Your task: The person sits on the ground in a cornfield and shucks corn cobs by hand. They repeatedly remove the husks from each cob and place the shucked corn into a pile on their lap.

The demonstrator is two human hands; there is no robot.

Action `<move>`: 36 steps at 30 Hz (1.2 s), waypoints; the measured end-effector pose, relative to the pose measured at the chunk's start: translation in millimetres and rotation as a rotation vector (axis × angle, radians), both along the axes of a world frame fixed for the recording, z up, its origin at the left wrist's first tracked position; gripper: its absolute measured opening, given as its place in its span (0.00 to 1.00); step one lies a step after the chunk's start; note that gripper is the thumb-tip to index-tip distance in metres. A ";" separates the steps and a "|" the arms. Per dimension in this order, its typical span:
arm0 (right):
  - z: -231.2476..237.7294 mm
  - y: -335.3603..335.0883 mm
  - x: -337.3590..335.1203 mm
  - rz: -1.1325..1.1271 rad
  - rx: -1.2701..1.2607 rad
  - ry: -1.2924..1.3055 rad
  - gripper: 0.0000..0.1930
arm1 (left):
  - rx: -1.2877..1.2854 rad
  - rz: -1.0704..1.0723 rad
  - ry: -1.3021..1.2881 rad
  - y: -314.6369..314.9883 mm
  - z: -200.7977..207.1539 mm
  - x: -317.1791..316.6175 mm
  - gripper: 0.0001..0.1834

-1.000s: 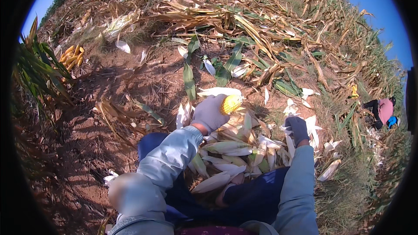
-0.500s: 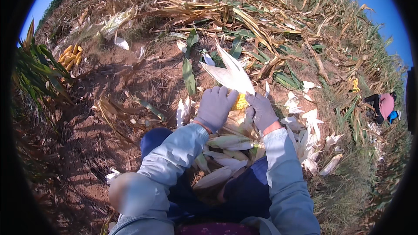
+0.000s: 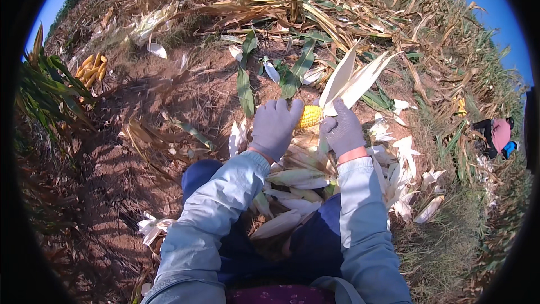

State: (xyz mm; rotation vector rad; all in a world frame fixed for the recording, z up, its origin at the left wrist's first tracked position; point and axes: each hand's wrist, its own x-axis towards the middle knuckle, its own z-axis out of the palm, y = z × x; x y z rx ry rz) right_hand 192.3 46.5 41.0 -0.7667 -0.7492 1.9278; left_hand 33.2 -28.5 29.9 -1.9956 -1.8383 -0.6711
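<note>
Between my two grey-gloved hands lies a yellow ear of corn (image 3: pixel 310 117), held sideways with its bare kernels showing in the gap. My left hand (image 3: pixel 275 128) is closed round its left part. At the right end, my right hand (image 3: pixel 343 129) grips the ear's base where the pale husk (image 3: pixel 357 81) is pulled back and fans up to the right. The right fingertips are partly hidden behind the husk. Below, between my knees, is a heap of unshucked corn ears (image 3: pixel 298 179) in pale husks.
Stripped husks (image 3: pixel 402 174) lie to the right of the heap. A pile of bare yellow ears (image 3: pixel 91 70) sits at far left, beside green corn leaves (image 3: pixel 45 87). Dry stalks (image 3: pixel 253 8) cover the ground ahead. Another person (image 3: pixel 498 135) is bent over at far right.
The husk, earlier pointing up and left over the ear, now leans up to the right in two spread blades. The ear has turned sideways. My right hand has shifted slightly right.
</note>
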 end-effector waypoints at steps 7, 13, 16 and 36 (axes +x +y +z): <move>-2.0 -1.1 -8.6 -0.187 -0.018 -0.030 0.13 | -0.057 0.038 -0.118 6.4 -7.5 3.1 0.16; -43.5 13.6 -19.6 -0.590 0.737 -0.525 0.09 | -0.491 -0.044 -0.845 0.8 -6.2 21.6 0.21; -33.9 15.5 -26.0 -0.387 0.350 -0.115 0.07 | -0.502 -0.557 -1.991 12.2 -42.7 33.7 0.19; -3.2 -3.5 32.9 0.205 0.301 -0.505 0.27 | -0.445 -0.417 -2.280 16.4 -29.1 -6.8 0.18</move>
